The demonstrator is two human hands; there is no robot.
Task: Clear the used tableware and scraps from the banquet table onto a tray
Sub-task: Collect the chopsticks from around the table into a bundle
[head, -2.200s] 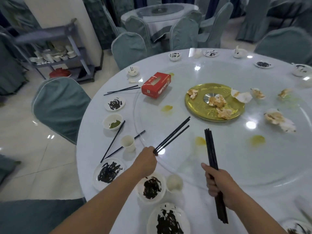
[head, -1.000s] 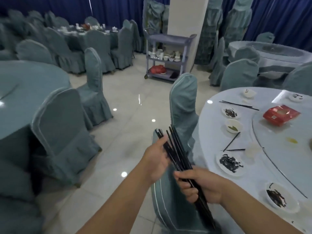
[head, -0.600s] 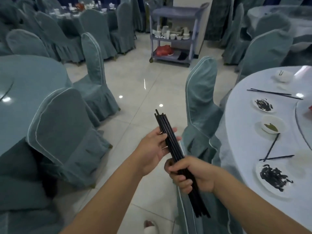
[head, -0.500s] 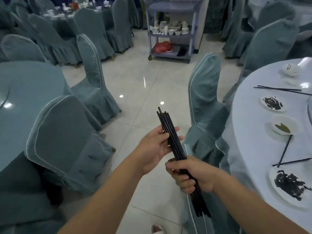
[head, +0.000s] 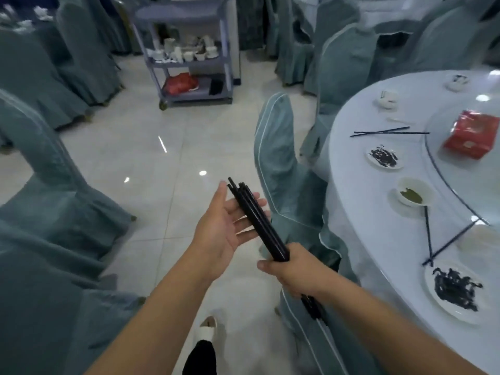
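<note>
Left grip [head: 224, 230] has opened flat beneath chopsticks [head: 255, 213] held by right grip [head: 296, 270].

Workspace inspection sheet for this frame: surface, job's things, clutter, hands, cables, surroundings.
Surface: round white table with a glass turntable on it.
Job's things: black chopstick bundle in hand, off the table. Two scrap plates, sauce bowl and loose chopsticks lie on the table. No tray seen.
Clutter: red tissue box on the turntable.
Grippers: right hand grips the bundle's lower part. Left hand is open, with the bundle's upper end across its fingers.
Cables: nothing seen.
Surroundings: covered chairs, tiled floor, grey cart carrying white crockery.
</note>
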